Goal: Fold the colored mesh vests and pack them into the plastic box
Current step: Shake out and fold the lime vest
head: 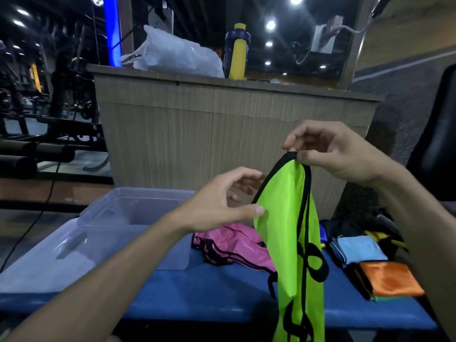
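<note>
A green vest with black trim is held up over the blue desk, pinched at its top strap by the right hand, thumb and fingertips closed on the black edging. The vest hangs straight down, its lower end running off the bottom of view. The left hand is raised just beside the vest's left edge, fingers loosely spread and curved; the thumb tip is at the green cloth, but contact cannot be told. Nothing is gripped by it.

A clear plastic box is set on the desk's left side, with its clear lid lying in front of it. A pink vest is heaped on the desk behind the green one, near the box. At the right, folded pieces are stacked: a light blue one and an orange one, close together. Behind, a wooden counter is seen carrying a white bag and a yellow bottle.
</note>
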A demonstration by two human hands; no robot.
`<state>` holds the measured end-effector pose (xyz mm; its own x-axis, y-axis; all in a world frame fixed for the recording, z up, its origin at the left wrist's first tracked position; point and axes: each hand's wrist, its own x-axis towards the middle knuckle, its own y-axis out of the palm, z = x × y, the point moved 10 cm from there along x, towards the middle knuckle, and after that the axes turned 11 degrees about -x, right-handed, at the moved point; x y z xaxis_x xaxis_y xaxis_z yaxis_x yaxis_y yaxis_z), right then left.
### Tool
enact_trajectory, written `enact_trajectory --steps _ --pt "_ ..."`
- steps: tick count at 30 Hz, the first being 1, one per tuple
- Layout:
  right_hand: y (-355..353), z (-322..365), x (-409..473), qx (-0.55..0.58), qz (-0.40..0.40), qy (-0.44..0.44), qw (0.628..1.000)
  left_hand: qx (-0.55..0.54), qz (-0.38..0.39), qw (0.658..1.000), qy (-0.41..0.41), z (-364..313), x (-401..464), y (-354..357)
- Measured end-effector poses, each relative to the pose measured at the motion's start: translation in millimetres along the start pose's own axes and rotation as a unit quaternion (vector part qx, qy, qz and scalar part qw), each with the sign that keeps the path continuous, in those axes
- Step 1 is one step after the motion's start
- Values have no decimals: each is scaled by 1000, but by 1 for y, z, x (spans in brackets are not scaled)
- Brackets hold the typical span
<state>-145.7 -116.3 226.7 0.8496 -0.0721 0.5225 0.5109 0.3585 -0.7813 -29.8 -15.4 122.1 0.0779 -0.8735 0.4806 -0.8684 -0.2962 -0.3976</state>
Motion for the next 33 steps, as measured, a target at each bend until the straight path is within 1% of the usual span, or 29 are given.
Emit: enact_trajectory --steps 3,5,7,9,10,12,14,17,19,21,24,25,26,28,29,30,31,33 --pt "1 0 -2 -5 -7 3 1000 -19 -16 1000 16 3 1 11" --pt "-1 -4 -5 -11 -20 7 1000 -29 -16 999 0 10 0 16" --pt "-8 -12 -10 -12 -41 18 999 24 -23 999 -7 18 -2 13" --pt "-17 -23 -16 -6 -71 35 997 94 -48 994 2 22 -5 1" --pt "-21 -31 -20 -2 -84 46 995 108 -62 992 11 21 -6 -6" --pt "-21 -46 -27 11 -92 71 993 144 -91 985 40 9 -10 -21" --pt "-15 -61 -34 34 -97 94 990 204 -106 969 87 -13 -9 -31" --pt "-6 -80 -43 124 -137 136 973 273 -80 948 144 -54 3 -38" --pt "9 -91 -45 232 -145 175 946 304 -36 939 156 -82 14 -39" --pt "25 -98 -46 329 -150 207 909 328 35 935 131 -100 25 -31" --pt "34 -103 -43 396 -183 238 868 370 131 916 83 -108 39 -16" --pt "35 -103 -41 407 -194 240 860 356 152 919 73 -110 41 -11" --pt "36 -103 -38 413 -200 238 856 317 166 932 61 -112 43 -8" --pt "39 -101 -34 404 -204 235 860 222 170 959 45 -118 44 -7" --pt "41 -101 -33 398 -204 236 863 201 162 965 47 -122 45 -9" --pt "42 -101 -33 394 -204 239 864 205 147 966 58 -126 47 -13" --pt "44 -101 -33 392 -204 241 864 232 124 962 74 -130 50 -18" --pt "45 -102 -36 385 -207 245 866 334 69 935 97 -135 52 -30"
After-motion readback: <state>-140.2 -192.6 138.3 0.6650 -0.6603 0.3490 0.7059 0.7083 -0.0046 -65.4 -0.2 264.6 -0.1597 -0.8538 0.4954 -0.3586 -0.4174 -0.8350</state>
